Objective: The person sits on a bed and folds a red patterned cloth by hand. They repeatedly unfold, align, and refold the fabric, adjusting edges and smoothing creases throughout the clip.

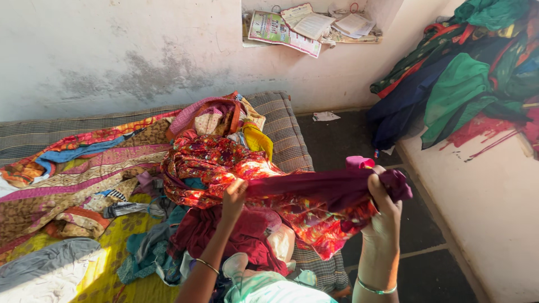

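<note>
My left hand (233, 197) and my right hand (385, 209) hold a dark maroon cloth (320, 188) stretched between them, above a mattress. The left hand pinches one end near the pile of clothes; the right hand is raised and closed around the bunched other end. A red and orange patterned garment (224, 163) lies right behind and under the maroon cloth. A dark red garment (241, 235) sits below my left forearm. Both wrists carry thin bangles.
A heap of mixed clothes (213, 120) covers a striped mattress (283, 132) with patterned quilts (78, 168) at left. Green, blue and red fabrics (460, 84) pile on a ledge at right. Papers (306, 25) sit on a wall shelf. Dark floor (348, 140) lies between.
</note>
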